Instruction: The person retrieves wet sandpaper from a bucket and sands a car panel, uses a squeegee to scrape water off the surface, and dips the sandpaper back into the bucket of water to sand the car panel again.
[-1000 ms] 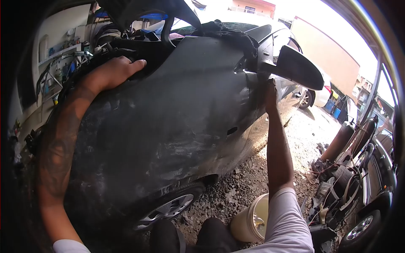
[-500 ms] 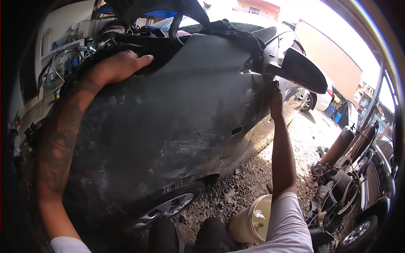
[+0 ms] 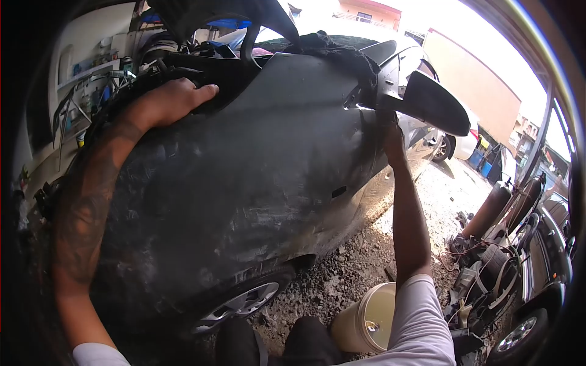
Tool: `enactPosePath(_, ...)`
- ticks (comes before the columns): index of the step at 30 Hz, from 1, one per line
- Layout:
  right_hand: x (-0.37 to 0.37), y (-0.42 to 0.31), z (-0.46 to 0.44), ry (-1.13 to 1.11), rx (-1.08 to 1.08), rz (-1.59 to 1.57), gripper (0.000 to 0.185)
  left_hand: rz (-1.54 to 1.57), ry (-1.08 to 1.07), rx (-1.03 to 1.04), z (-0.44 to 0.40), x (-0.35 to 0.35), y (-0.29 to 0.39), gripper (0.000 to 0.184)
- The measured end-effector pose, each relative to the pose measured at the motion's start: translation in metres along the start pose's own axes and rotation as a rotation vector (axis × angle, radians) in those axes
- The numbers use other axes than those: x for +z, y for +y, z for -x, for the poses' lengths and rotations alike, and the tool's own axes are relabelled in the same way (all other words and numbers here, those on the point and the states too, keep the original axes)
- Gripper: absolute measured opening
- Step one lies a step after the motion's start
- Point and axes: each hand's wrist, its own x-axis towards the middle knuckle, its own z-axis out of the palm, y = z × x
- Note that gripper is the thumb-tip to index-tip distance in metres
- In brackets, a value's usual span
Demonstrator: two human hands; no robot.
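A dark grey car fender [image 3: 244,158] with pale, dusty scuffs fills the middle of the view. My left hand [image 3: 174,100] rests on its upper edge beside the engine bay, thumb stretched out; the other fingers are mostly hidden over the edge. At the fender's rear edge, just below the black side mirror [image 3: 436,104], my right hand [image 3: 394,139] presses against the panel. Its fingers look closed and lie in dark shadow, so what they hold cannot be made out. A black cloth [image 3: 342,52] lies near the windshield base.
A cream bucket [image 3: 351,326] with liquid stands by my right knee, next to the wheel [image 3: 244,302]. Gravel [image 3: 342,274] covers the ground. Gas cylinders [image 3: 488,210], hoses and scrap parts are piled at right. The hood [image 3: 226,15] is raised above the engine bay.
My right hand has shifted slightly left along the fender's rear edge. My left hand stays in place on the upper edge. The pale patch in the bucket looks different.
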Motion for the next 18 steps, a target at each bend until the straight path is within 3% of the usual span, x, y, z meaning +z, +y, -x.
enactPosePath(1, -0.008, 0.013, -0.008, -0.137, 0.116, -0.125, 0.032, 0.002, -0.007, 0.049, -0.002, 0.002, 0.000, 0.069)
enactPosePath(2, -0.004, 0.020, -0.011, -0.134, 0.120, -0.127, 0.032, -0.002, -0.008, 0.052, -0.002, 0.001, 0.001, 0.069)
enactPosePath(4, 0.001, 0.021, -0.015, -0.120, 0.277, -0.657, 0.039, -0.033, 0.027, 0.038, 0.004, -0.002, 0.008, 0.069)
enactPosePath(11, 0.018, 0.016, 0.003, 0.207, 0.047, -0.108, 0.049, 0.083, -0.069, -0.060, 0.003, -0.007, 0.007, 0.074)
enactPosePath(18, 0.007, 0.015, 0.003, 0.026, -0.057, -0.272, 0.041, 0.020, 0.006, -0.049, 0.004, -0.002, 0.011, 0.076)
